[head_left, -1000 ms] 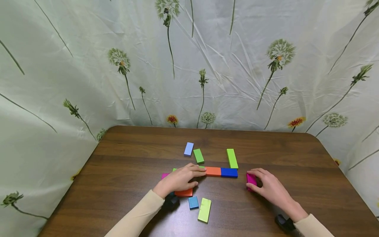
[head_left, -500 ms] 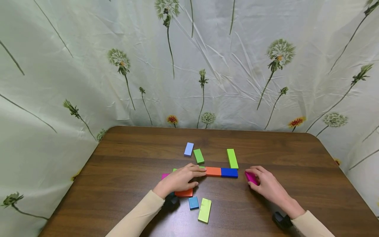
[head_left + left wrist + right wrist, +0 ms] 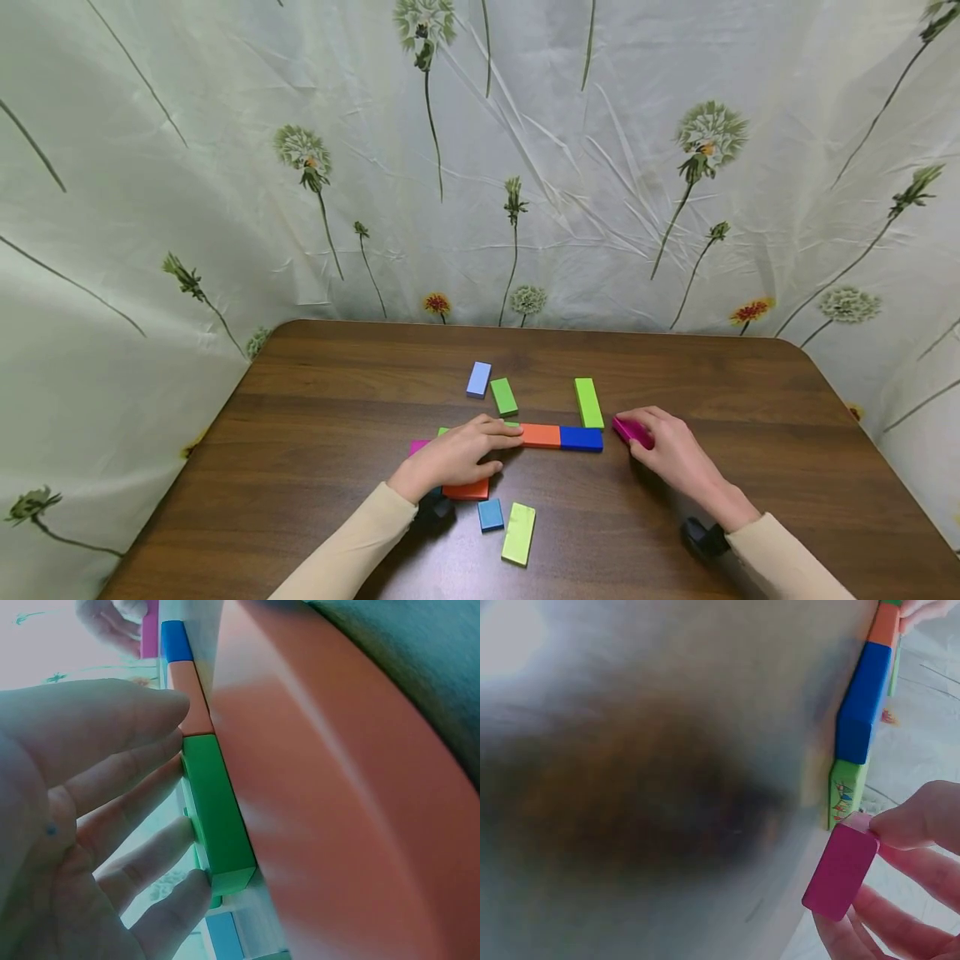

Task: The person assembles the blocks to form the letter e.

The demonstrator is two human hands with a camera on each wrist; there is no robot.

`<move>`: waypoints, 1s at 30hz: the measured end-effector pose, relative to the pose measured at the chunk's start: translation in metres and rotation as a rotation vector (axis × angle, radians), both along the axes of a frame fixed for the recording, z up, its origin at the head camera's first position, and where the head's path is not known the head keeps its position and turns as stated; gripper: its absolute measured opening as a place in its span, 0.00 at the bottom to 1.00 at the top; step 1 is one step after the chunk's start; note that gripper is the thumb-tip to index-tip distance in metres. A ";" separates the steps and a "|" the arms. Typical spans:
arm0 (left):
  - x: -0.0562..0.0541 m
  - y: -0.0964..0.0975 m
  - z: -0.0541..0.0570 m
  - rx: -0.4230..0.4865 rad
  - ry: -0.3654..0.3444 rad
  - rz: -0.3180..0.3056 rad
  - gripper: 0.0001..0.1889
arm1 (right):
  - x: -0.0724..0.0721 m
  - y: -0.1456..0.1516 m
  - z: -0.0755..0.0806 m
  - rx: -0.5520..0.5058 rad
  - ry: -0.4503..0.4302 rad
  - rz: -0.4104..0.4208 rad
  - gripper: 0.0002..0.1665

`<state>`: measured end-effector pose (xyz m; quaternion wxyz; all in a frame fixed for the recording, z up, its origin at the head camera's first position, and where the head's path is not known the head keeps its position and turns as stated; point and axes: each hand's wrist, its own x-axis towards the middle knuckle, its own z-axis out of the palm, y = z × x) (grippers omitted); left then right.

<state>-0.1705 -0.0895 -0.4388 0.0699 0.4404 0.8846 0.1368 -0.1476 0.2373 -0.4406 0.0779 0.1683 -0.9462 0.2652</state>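
Note:
My right hand (image 3: 678, 454) pinches a magenta toy block (image 3: 630, 432) between thumb and fingers, just right of a row of blocks. The row's right end is a dark blue block (image 3: 581, 439), with an orange block (image 3: 542, 436) beside it. A small gap separates the magenta block from the blue one. My left hand (image 3: 457, 450) lies over the row's left part, its fingers extended. In the left wrist view its fingertips touch the side of a green block (image 3: 217, 810) and reach the orange one. Part of the row is hidden beneath this hand.
Behind the row lie a light blue block (image 3: 478, 379), a green block (image 3: 505, 397) and a lime block (image 3: 588, 404). Nearer are a red-orange block (image 3: 467, 490), a small blue block (image 3: 491, 515) and a yellow-green block (image 3: 518, 535). Floral cloth (image 3: 600, 167) hangs behind the table.
My right hand has moved left and slightly away from me, bringing the magenta block closer to the row and turning it. The left hand stays in place.

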 end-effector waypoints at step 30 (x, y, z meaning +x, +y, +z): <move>-0.001 0.000 0.000 -0.022 -0.035 0.025 0.24 | -0.071 -0.040 0.009 -0.065 0.005 0.129 0.22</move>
